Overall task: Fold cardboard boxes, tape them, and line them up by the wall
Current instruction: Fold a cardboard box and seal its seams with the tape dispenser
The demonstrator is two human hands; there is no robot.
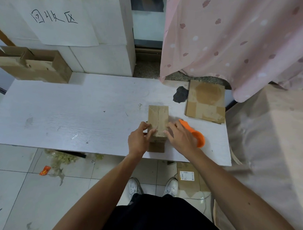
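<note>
Cardboard box (158, 120) stands on the white desk (77, 115), right of centre and close to the near edge, its top flaps folded shut with the seam running from near to far. The step in hand looks like sealing: the near end of the top has a glossy look that may be tape, though I cannot tell for sure.

The left hand (139, 140) grasps the box's near left corner, thumb on the side and fingers laid over the top. The right hand (181, 137) is released, its fingers fairly straight and spread, pressing at the top's right edge. Just behind that hand an orange tape dispenser (197, 137) lies on the desk, not held.

Next, I judge, the tape wants smoothing down over the near edge; then the box must be lifted with both hands and carried to the far left, where another open box (31, 64) sits by the wall (101, 57).
</note>
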